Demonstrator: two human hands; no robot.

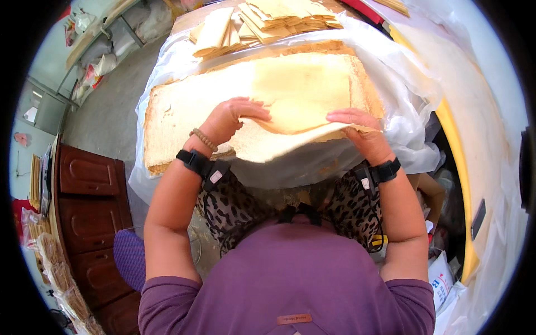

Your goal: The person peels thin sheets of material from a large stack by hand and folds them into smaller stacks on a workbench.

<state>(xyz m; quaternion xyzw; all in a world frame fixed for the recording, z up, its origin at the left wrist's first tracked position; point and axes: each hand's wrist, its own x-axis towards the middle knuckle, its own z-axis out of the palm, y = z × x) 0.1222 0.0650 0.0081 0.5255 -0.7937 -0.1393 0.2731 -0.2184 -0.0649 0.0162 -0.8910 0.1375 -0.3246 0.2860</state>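
A thin, pale yellow sheet (301,92) lies over a broad stack of similar sheets (184,117) with rough brown edges. Its near edge is lifted and curls towards me. At the left of this curled edge, my left hand (236,117) rests with its fingers on top; a beaded bracelet is on that wrist. My right hand (358,125) pinches the right end of the near edge, thumb below and fingers above. Beyond the stack, folded yellow sheets (268,21) are heaped in an uneven pile.
Translucent plastic sheeting (406,88) spreads under and around the stack. A padded surface with a yellow edge (454,150) runs along the right, a dark phone-like object (478,219) on it. Reddish-brown wooden cabinets (90,201) and a purple patterned seat (127,257) are at the left.
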